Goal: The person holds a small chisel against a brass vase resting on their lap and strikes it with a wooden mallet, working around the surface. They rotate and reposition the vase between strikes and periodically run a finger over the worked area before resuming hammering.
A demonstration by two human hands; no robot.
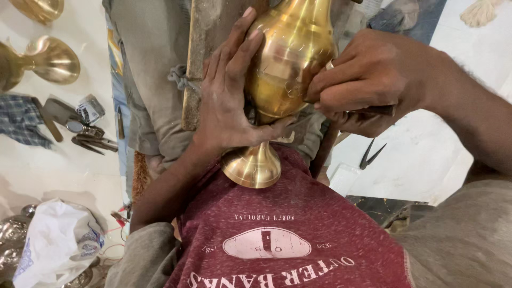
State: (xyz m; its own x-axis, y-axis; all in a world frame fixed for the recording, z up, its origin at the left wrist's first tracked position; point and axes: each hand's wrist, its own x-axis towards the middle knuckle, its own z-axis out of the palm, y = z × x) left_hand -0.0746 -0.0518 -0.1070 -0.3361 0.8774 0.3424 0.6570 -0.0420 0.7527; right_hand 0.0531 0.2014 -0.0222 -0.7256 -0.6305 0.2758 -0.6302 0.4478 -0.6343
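A brass vase (pixel 288 69) was braced against the lap, its foot pressed to the red shirt (pixel 288 234). The left hand (pixel 229 96) was wrapped around it for steadiness; the right hand (pixel 362 80) was closed on a dark tool (pixel 373 111) held at its belly.

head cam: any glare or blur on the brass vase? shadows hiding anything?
Head view: bright streak glare runs down the brass vase, mostly on its upper body, with softer shine on its foot; the left hand and right hand are sharp, no motion blur; shadow darkens the gap under the right hand, so the dark tool there is hard to make out; white floor at right is near blown out.
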